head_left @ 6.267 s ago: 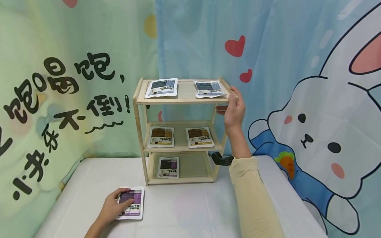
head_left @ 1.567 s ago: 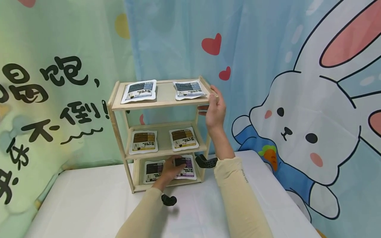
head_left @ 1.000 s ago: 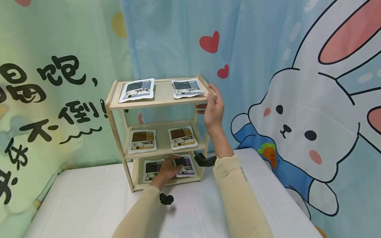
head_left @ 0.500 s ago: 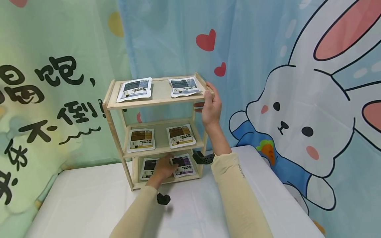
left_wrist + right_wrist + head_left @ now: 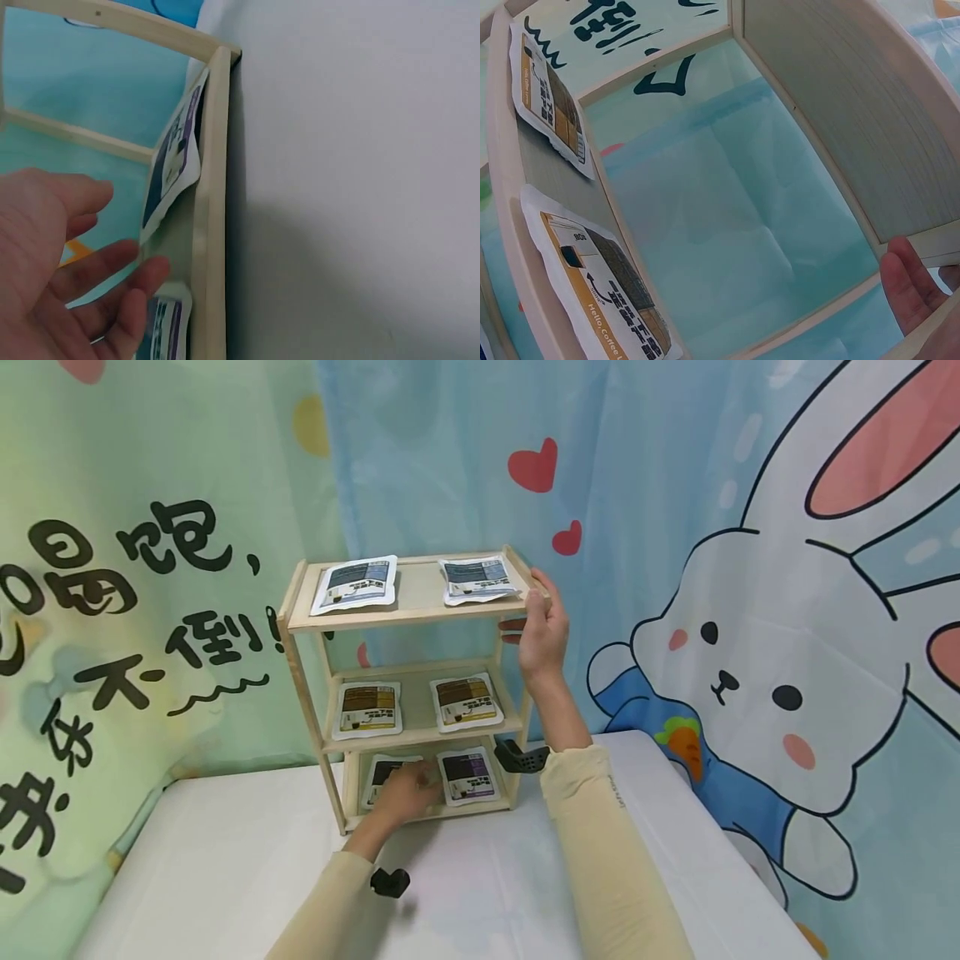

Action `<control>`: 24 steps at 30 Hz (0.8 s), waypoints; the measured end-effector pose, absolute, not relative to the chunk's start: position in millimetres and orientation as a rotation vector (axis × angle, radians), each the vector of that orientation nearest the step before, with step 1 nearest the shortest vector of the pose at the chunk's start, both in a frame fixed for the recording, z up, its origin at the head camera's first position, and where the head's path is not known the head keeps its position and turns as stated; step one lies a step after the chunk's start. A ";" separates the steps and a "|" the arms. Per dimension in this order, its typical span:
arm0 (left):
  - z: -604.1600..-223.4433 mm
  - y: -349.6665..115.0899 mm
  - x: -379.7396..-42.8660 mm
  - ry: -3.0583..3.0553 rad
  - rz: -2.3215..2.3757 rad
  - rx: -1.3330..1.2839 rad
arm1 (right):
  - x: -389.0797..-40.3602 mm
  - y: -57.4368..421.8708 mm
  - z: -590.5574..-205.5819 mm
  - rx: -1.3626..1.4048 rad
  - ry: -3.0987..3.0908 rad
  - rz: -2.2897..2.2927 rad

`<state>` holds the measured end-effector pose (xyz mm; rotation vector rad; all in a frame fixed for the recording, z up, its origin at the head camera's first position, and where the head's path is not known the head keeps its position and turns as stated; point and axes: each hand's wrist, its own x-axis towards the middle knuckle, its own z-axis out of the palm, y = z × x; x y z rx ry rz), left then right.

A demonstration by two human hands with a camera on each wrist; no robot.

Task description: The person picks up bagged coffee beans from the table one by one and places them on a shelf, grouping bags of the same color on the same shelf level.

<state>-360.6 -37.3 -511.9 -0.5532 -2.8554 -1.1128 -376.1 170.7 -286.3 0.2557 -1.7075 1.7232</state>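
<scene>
My right hand point(image 5: 543, 631) grips the right end of the wooden three-tier shelf point(image 5: 408, 620), thumb on top and fingers underneath, as the right wrist view also shows. My left hand point(image 5: 405, 793) is at the bottom tier with loosely bent fingers and nothing in them. It partly covers the left purple-labelled pouch point(image 5: 381, 770); the right purple-labelled pouch point(image 5: 469, 775) lies flat beside it. In the left wrist view the left fingers point(image 5: 124, 259) are apart from the farther pouch point(image 5: 176, 154). Yellow-brown coffee pouches point(image 5: 600, 281) lie on the middle tier.
Two blue-labelled pouches, one on the left point(image 5: 356, 585) and one on the right point(image 5: 478, 579), lie on the top tier. A white-covered table point(image 5: 225, 860) bears the shelf. Printed curtains point(image 5: 442, 460) hang close behind and on the sides.
My left hand laid the purple-labelled pouch, earlier on the table, on the bottom tier's right side, then let go and drew back left. My right hand keeps its grip on the shelf.
</scene>
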 end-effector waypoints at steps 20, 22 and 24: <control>-531.8 -106.6 -309.4 -2.863 -1.198 -0.669 | -376.9 170.5 -287.1 0.250 -1.720 1.733; -532.1 -113.8 -303.3 -2.867 -1.196 -0.645 | -377.6 170.9 -287.0 0.246 -1.718 1.733; -531.6 -121.3 -297.2 -2.875 -1.196 -0.620 | -378.1 171.7 -286.6 0.244 -1.718 1.736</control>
